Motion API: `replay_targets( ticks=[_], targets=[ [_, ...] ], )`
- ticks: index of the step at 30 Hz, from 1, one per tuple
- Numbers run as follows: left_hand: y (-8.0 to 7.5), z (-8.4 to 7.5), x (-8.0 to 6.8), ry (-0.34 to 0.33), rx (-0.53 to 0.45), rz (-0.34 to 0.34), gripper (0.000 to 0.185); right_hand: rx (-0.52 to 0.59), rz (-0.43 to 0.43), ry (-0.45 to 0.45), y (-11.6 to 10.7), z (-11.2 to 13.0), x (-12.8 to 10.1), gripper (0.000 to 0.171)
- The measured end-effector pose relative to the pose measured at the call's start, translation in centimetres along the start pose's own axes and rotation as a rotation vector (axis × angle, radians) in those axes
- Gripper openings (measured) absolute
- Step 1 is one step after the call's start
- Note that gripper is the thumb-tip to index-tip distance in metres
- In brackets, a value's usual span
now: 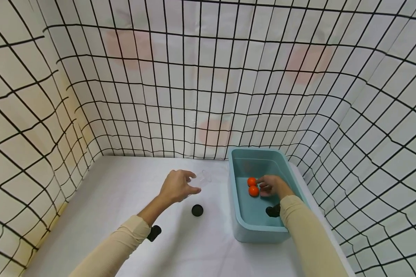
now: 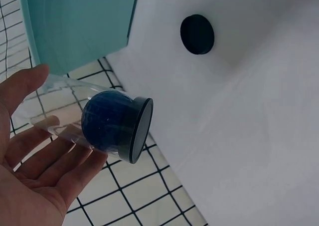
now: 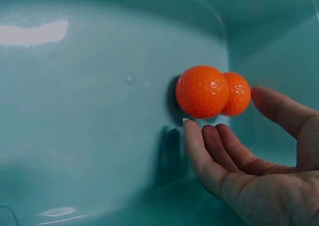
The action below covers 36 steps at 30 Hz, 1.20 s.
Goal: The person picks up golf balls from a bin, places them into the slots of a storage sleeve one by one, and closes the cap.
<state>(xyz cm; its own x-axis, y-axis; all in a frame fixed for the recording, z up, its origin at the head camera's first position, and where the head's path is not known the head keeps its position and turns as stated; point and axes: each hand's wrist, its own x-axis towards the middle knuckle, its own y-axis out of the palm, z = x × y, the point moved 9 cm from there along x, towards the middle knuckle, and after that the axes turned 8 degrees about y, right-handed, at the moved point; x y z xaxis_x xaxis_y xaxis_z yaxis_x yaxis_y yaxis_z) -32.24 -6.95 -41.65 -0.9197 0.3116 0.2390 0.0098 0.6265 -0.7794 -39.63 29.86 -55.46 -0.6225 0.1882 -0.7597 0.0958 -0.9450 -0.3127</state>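
My left hand (image 1: pixel 178 187) above desk (image 1: pixel 124 184), toward far edge: thumb and fingers curl round clear tube (image 2: pixel 70 99), blue ball (image 2: pixel 104 120) inside, near black cap (image 2: pixel 135 133). Black disc (image 1: pixel 197 210) lies on desk, nearer me than that hand, left of teal bin (image 1: pixel 258 235) by desk's right edge. Two orange balls (image 1: pixel 253 191) side by side toward bin's far left corner. My right hand (image 1: pixel 272 184) just beside them, fingers loosely bent, thumb spread apart; contact, cannot tell.

Orange balls (image 3: pixel 202 92), grip (image 3: pixel 261 183) beside, teal bin (image 3: pixel 99 116)
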Motion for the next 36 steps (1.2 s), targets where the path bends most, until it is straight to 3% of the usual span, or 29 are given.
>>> replay_targets(
  ticks=[28, 36],
  targets=[
    [0.2, 0.4, -0.1, -0.021, -0.002, 0.010, 0.048, 0.009, 0.029, 0.024, 1.0, -0.4, 1.3, 0.049],
    [0.2, 0.8, -0.1, -0.037, -0.002, 0.014, 0.049, 0.030, 0.062, 0.013, 1.1, -0.4, 1.1, 0.061]
  ],
)
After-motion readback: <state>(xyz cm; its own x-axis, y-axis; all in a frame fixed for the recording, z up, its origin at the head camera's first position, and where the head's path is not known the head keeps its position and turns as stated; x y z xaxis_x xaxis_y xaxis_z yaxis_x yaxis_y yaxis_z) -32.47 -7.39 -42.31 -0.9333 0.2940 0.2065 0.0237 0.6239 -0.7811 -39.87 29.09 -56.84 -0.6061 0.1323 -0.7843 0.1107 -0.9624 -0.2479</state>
